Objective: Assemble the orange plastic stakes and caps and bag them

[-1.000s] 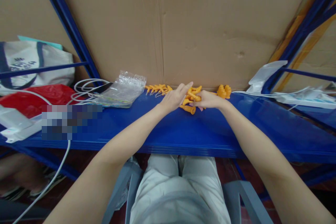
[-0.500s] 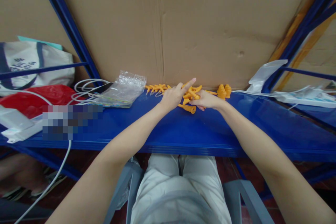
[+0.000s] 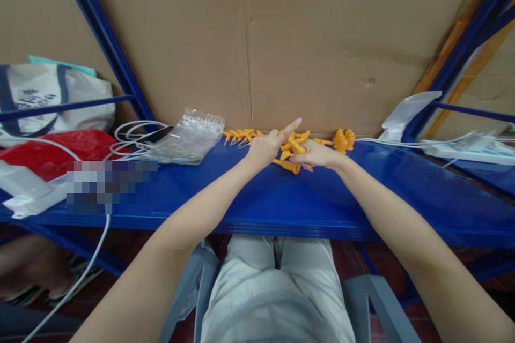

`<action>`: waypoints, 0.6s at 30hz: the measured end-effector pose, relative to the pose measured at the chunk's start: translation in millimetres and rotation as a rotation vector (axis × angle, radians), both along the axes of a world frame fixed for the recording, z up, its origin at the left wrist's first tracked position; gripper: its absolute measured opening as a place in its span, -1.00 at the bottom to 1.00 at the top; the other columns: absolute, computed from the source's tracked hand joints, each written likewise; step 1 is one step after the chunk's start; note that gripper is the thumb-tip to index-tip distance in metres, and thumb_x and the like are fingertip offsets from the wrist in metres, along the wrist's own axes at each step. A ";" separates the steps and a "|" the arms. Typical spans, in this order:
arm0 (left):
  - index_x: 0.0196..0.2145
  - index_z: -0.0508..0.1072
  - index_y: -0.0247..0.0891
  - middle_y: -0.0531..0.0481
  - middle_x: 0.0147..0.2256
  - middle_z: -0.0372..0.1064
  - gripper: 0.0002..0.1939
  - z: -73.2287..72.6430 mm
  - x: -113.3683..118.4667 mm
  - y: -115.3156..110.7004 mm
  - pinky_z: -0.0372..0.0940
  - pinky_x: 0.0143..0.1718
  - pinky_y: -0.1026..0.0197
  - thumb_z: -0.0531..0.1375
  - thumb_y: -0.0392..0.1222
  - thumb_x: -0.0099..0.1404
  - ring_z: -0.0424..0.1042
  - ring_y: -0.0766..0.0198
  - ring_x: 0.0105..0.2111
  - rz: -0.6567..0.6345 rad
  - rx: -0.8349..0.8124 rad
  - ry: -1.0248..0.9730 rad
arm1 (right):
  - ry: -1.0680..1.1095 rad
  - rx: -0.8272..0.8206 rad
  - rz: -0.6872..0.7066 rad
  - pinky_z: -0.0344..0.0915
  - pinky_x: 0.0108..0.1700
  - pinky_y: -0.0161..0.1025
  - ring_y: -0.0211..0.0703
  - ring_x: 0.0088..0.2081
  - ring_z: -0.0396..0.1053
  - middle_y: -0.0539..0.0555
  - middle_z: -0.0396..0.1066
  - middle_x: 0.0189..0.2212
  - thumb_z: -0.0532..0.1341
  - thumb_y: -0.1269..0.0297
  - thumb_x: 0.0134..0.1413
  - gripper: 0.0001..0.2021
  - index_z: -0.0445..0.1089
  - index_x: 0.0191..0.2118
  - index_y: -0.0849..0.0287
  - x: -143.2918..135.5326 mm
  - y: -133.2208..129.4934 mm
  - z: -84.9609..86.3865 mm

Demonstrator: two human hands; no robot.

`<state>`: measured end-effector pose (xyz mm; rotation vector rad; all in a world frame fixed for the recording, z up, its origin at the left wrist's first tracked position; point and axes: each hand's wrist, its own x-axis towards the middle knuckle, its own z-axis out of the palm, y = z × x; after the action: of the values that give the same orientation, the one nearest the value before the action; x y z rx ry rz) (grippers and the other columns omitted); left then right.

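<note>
On the blue shelf, my left hand (image 3: 263, 151) stretches its index finger over the orange plastic pieces (image 3: 295, 143), its other fingers curled and mostly hidden. What these fingers hold, if anything, is not visible. My right hand (image 3: 316, 154) comes in from the other side, fingers closed at an orange piece in the same cluster. Just in front of both hands lies an orange tubular piece (image 3: 290, 166) with a round end. Left of my left hand is a row of orange corkscrews (image 3: 241, 135) with metal spirals. Beyond my right hand stand orange knobbed pieces (image 3: 343, 140).
Clear plastic bags (image 3: 189, 139) and coiled white cable (image 3: 129, 136) lie to the left, near a red bag (image 3: 60, 153) and a canvas bag (image 3: 76, 94). A cardboard wall (image 3: 281, 43) rises behind. A white power strip (image 3: 470, 150) lies right. Another person's legs show lower left.
My right hand has shifted very slightly left among the orange pieces. My left hand stays nearly in place, index finger still extended.
</note>
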<state>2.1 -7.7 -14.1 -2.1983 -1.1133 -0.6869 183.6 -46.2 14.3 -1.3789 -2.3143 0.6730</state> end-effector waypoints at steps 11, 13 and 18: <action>0.45 -0.33 -0.04 -0.07 -0.21 0.52 -0.23 -1.6 3.8 0.5 0.31 -0.37 0.36 -0.06 -0.34 0.41 0.44 0.33 -0.43 -0.030 -0.045 -0.038 | -0.009 0.017 -0.046 0.25 -0.46 -0.34 -0.35 -0.69 0.17 -0.08 0.20 -0.82 0.15 0.31 0.05 -0.64 0.17 -0.73 0.13 3.8 5.9 -1.2; 0.45 -0.34 -0.05 -0.09 -0.17 0.53 -0.22 -0.1 5.0 -2.5 0.33 -0.34 0.35 -0.04 -0.32 0.42 0.47 0.32 -0.40 -0.026 -0.081 -0.042 | -0.019 0.034 -0.048 0.23 -0.48 -0.35 -0.35 -0.70 0.17 -0.08 0.19 -0.82 0.15 0.30 0.05 -0.64 0.17 -0.72 0.12 5.1 7.3 -1.6; 0.45 -0.35 -0.04 -0.10 -0.14 0.54 -0.22 4.0 7.2 -8.6 0.35 -0.29 0.33 -0.02 -0.30 0.42 0.51 0.29 -0.33 -0.023 -0.145 -0.057 | -0.054 0.088 -0.072 0.19 -0.53 -0.37 -0.35 -0.70 0.16 -0.10 0.18 -0.82 0.14 0.32 0.04 -0.70 0.19 -0.67 0.12 6.3 6.5 0.3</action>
<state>9.2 -16.3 -10.1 -2.3295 -1.2019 -0.7022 189.9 -39.7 14.6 -1.4488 -2.2937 0.5123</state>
